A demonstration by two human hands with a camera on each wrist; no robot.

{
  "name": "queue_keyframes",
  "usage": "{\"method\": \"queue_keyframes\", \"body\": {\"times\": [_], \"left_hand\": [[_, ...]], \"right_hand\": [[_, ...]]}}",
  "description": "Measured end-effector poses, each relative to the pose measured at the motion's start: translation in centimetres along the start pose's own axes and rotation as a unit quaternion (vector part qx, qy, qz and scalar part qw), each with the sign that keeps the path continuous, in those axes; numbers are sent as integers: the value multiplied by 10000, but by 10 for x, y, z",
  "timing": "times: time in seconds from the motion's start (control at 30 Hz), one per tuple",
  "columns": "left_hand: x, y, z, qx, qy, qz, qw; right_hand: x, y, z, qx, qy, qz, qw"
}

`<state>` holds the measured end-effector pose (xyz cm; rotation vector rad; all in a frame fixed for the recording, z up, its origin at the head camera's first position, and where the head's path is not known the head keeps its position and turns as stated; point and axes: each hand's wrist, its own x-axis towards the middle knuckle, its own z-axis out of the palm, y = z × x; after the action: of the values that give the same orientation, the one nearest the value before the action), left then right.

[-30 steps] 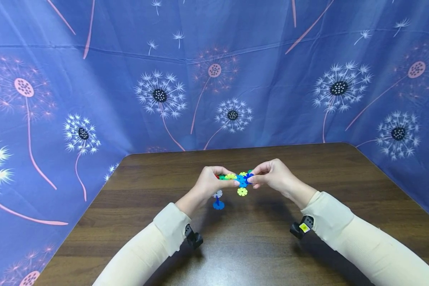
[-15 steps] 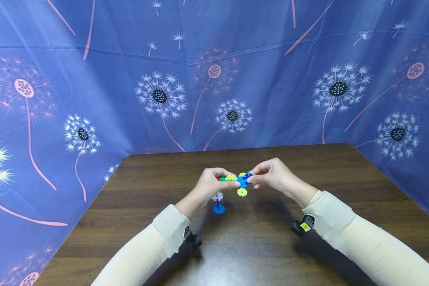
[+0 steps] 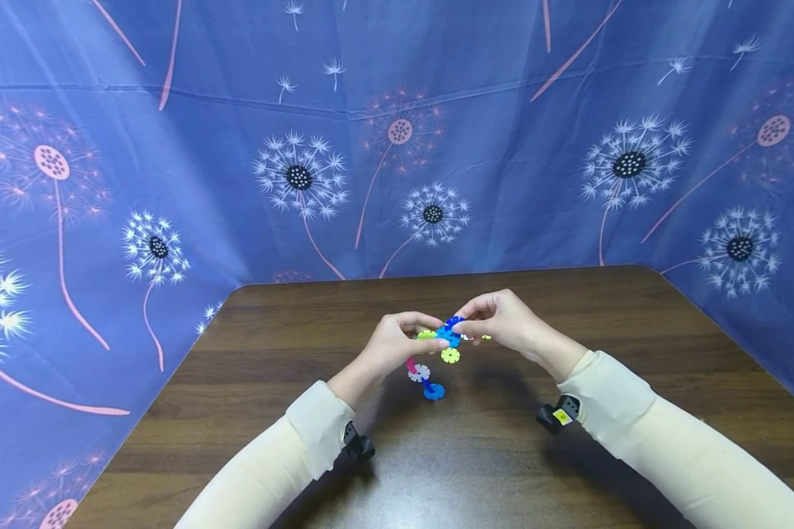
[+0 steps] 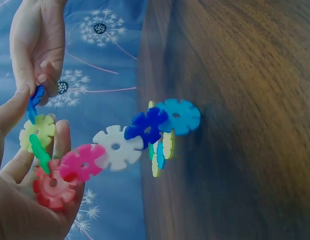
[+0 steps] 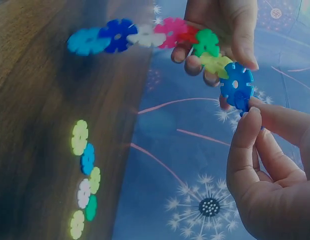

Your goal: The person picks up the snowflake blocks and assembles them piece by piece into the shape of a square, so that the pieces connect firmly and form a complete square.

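Observation:
Several notched plastic discs are linked into a chain, held between both hands above the table. My left hand pinches it near its upper end, around a blue disc and a yellow disc. Thumb and fingers of my right hand pinch a dark blue disc set against that blue one. From the left hand the rest of the chain hangs: green, red, pink, white, dark blue and a light blue disc at the tail.
Loose discs lie in a row on the brown wooden table beyond the hands, among them a yellow one, a blue one and a green one. A blue dandelion-print cloth hangs behind the table.
The chain's hanging tail has swung to the right, so its pink disc now shows below my left hand. My right hand has shifted slightly left with the dark blue disc.

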<state>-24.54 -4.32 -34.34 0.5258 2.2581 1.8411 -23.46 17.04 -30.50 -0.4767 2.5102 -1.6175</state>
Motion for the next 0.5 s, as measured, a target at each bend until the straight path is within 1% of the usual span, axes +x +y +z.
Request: {"method": "queue_keyframes", "body": {"times": [0.1,0.2,0.3,0.4,0.5], "left_hand": [[0,0,3,-143,-73,9,9999],[-1,0,5,-202,-37,13,9998],[-1,-2,8,-405,38,-12,9992],[-1,-4,11,-709,134,60,9974],[0,-6,14,-871,252,145,9958]], "right_hand": [[2,-2,3,30,-6,-79,10000],[4,-3,4,95,21,-57,9999],[6,-4,6,217,54,-63,9997],[7,-3,7,306,94,-101,9994],[8,-4,9,407,126,-113,9990]]}}
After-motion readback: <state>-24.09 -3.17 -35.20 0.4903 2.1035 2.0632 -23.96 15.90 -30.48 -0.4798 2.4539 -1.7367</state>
